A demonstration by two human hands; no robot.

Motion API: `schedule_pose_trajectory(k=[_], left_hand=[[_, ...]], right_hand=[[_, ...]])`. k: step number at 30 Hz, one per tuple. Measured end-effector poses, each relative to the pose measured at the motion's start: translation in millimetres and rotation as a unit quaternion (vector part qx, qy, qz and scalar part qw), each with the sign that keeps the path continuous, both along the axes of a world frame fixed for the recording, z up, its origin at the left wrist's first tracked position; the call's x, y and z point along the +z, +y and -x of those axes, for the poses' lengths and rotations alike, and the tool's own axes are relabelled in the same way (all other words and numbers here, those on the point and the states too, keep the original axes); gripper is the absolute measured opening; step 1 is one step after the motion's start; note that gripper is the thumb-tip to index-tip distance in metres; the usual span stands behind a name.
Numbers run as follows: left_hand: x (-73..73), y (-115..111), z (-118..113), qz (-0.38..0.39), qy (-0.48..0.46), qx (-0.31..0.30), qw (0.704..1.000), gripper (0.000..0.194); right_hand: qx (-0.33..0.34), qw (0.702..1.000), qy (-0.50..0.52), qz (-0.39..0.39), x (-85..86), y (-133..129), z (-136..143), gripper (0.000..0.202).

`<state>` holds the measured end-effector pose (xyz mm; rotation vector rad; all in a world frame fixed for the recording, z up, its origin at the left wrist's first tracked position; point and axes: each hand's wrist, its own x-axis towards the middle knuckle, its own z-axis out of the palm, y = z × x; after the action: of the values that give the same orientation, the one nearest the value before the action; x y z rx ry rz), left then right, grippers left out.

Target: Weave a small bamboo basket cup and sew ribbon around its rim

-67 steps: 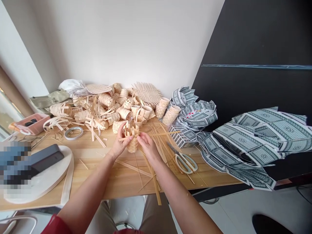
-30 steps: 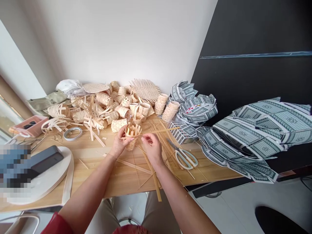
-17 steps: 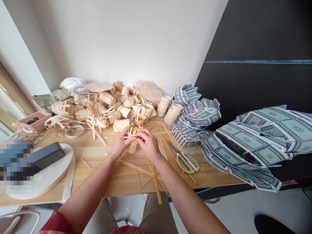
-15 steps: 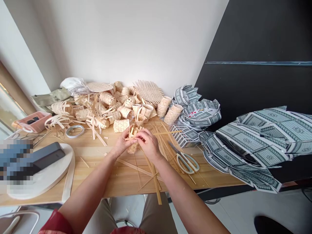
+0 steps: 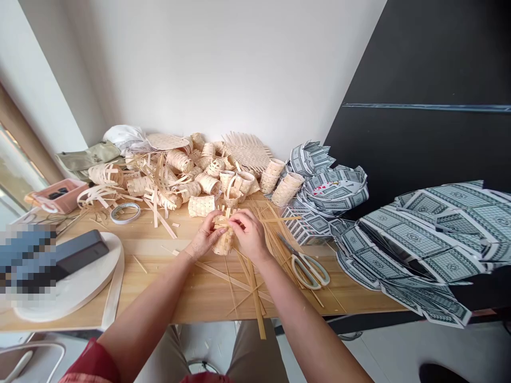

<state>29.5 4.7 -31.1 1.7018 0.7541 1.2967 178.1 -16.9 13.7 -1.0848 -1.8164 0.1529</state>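
A small woven basket (image 5: 223, 243) of pale wood strips stands between my hands, with upright strip ends showing at its top. My left hand (image 5: 206, 234) is closed round its left side, thumb on the front near the rim. The fingers of my right hand (image 5: 248, 232) are pinched together at the right of the rim, where a thin strip seems to run; the fingertips are partly hidden. Loose strips (image 5: 255, 298) lie on the wooden table (image 5: 155, 298) below my hands. Right of my right hand rest scissors (image 5: 308, 266) with pale handles.
Behind my hands is a heap of small woven baskets (image 5: 179, 159) and a flat woven piece (image 5: 249, 151). Folded playing-card constructions (image 5: 419, 239) fill the right. A tape roll (image 5: 125, 213), a pink box (image 5: 62, 196) and a white strip coil (image 5: 75, 295) are at left.
My right hand has shifted slightly along the rim, and its fingers are drawn closer together. The basket shows more upright now. The whole view has moved a little.
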Motion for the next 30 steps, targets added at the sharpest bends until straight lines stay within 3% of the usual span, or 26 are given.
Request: schedule_pose_trajectory(k=[14, 18, 30], left_hand=[[8.6, -2, -1, 0.028, -0.042, -0.01, 0.999, 0.028], [11.6, -5, -1, 0.073, -0.055, -0.024, 0.996, 0.03], [14.8, -8, -5, 0.083, -0.05, 0.001, 0.995, 0.034]], right_hand=[[0.024, 0.999, 0.028, 0.008, -2.0, 1, 3, 0.01], [0.005, 0.998, 0.062, 0.002, -5.7, 1, 7, 0.014], [-0.08, 0.981, 0.175, 0.01, -15.2, 8, 24, 0.013]])
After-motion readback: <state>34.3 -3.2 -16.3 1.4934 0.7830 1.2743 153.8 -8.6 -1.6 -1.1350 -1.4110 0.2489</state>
